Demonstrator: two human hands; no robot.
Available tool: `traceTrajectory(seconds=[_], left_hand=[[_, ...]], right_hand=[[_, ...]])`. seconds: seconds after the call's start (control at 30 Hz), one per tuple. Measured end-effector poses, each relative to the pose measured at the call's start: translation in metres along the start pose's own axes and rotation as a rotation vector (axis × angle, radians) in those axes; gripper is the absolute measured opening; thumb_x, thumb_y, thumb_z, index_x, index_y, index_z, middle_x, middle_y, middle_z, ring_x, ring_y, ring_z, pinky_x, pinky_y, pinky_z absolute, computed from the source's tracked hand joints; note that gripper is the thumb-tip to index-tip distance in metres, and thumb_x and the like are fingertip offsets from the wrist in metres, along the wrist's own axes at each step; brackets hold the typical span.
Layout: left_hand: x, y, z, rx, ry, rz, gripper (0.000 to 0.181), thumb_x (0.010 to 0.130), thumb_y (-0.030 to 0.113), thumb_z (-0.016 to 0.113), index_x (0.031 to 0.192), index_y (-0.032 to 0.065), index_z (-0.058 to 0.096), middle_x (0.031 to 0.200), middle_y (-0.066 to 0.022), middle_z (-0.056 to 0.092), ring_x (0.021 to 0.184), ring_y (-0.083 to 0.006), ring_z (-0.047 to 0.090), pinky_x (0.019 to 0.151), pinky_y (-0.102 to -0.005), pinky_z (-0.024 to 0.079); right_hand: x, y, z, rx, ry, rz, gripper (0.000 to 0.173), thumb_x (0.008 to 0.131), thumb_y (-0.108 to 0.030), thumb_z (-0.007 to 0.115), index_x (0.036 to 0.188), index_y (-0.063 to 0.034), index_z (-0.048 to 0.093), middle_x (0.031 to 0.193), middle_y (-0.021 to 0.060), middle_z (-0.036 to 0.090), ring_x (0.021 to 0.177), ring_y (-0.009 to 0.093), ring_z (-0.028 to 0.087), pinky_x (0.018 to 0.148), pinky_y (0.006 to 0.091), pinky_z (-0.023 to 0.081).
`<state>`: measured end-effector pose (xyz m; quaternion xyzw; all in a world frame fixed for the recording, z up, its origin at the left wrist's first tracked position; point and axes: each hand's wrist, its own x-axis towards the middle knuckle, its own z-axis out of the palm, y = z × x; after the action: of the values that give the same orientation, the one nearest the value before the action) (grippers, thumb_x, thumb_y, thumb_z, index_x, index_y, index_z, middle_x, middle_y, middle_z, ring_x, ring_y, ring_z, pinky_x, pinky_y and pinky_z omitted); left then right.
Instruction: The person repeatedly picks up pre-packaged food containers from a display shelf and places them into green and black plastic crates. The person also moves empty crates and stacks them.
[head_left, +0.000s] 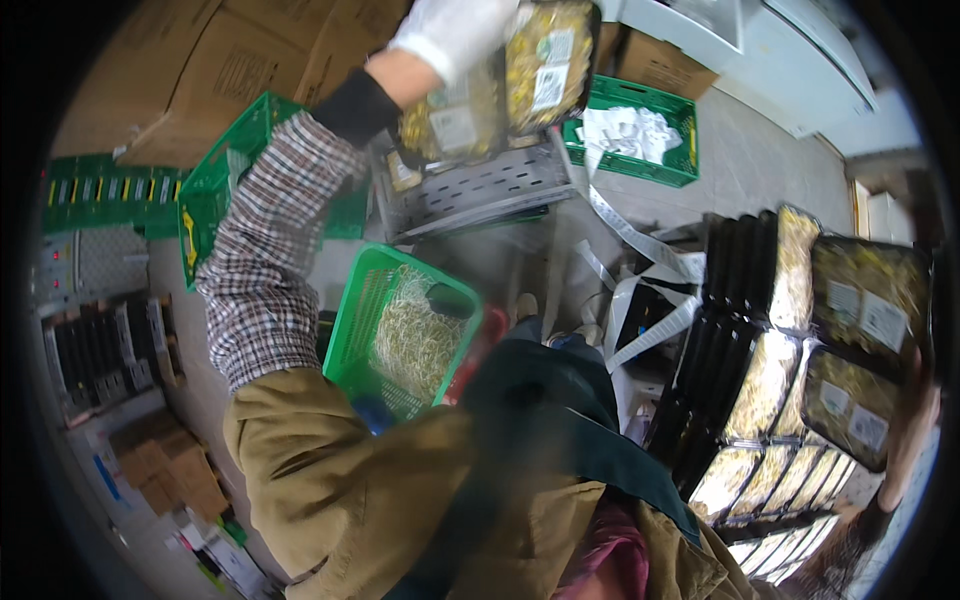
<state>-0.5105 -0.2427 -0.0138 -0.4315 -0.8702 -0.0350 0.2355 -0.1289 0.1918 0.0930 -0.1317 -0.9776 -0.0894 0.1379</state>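
My left hand (457, 37), in a white glove, is at the top over two black trays of yellowish bean sprouts under clear film, a blurred left one (450, 120) and a right one (555, 67). Its fingers are partly hidden, so its grip cannot be told. Both trays lie above a grey perforated crate (487, 180). At the right edge my bare right hand (911, 420) holds the outer side of two labelled sprout trays, an upper one (870, 300) and a lower one (851, 409), against tall stacks of similar trays (757, 382).
A green basket (349, 330) with loose sprouts stands before me. A green crate (682, 176) holds crumpled white label strip, which trails across to the stacks. Another green crate (187, 217) is at left. Cardboard boxes (247, 67) fill the upper left; white appliances (810, 67) stand upper right.
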Motion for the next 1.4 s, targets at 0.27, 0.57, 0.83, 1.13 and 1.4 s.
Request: traceTrajectory(seconds=[0.27, 0.57, 0.83, 1.13, 1.4], left_hand=[[-0.225, -0.084, 0.157, -0.119, -0.358, -0.276, 0.019, 0.086, 0.030, 0.052, 0.091, 0.0123, 0.056, 0.073, -0.0102, 0.062, 0.062, -0.0279, 0.061, 0.054, -0.0377, 0.049], [-0.313, -0.172, 0.334, -0.051, -0.296, -0.400, 0.018, 0.081, 0.027, 0.060, 0.088, 0.0117, 0.055, 0.074, -0.0057, 0.058, 0.066, -0.0231, 0.060, 0.052, -0.0349, 0.047], [-0.396, -0.136, 0.535, -0.042, -0.696, -0.847, 0.025, 0.076, 0.012, 0.058, 0.101, 0.0085, 0.057, 0.099, -0.0133, 0.055, 0.088, -0.0296, 0.058, 0.072, -0.0387, 0.050], [-0.330, -0.035, 0.457, -0.543, -0.862, -0.743, 0.025, 0.080, 0.022, 0.057, 0.100, 0.0072, 0.060, 0.097, -0.0161, 0.063, 0.092, -0.0335, 0.058, 0.079, -0.0425, 0.047], [-0.118, 0.212, 0.210, -1.899, -0.164, -0.860, 0.035, 0.092, 0.012, 0.039, 0.125, 0.0011, 0.042, 0.102, -0.0033, 0.055, 0.092, -0.0112, 0.051, 0.083, -0.0245, 0.041]], right_hand=[[0.169, -0.329, 0.237, 0.689, -0.542, -0.734, 0.018, 0.085, -0.014, 0.056, 0.096, -0.0033, 0.047, 0.078, 0.0212, 0.058, 0.070, 0.039, 0.059, 0.058, 0.0432, 0.047], [0.255, -0.542, 0.541, 0.439, -0.165, -1.238, 0.016, 0.079, -0.011, 0.052, 0.095, -0.0070, 0.048, 0.078, 0.0090, 0.051, 0.065, 0.024, 0.059, 0.050, 0.0336, 0.047], [0.179, -0.614, 0.751, 0.425, -0.203, -1.177, 0.034, 0.076, -0.011, 0.048, 0.108, -0.0160, 0.060, 0.080, 0.0009, 0.051, 0.088, 0.018, 0.051, 0.079, 0.0312, 0.039], [0.113, -0.525, 0.592, 0.825, -0.528, -0.222, 0.033, 0.079, -0.012, 0.053, 0.111, -0.0060, 0.052, 0.096, 0.0147, 0.060, 0.075, 0.030, 0.061, 0.064, 0.0392, 0.050], [-0.018, -0.345, 0.224, 1.037, -0.060, 0.434, 0.024, 0.081, -0.014, 0.060, 0.104, -0.0071, 0.056, 0.089, 0.0133, 0.061, 0.074, 0.030, 0.062, 0.064, 0.0384, 0.051]])
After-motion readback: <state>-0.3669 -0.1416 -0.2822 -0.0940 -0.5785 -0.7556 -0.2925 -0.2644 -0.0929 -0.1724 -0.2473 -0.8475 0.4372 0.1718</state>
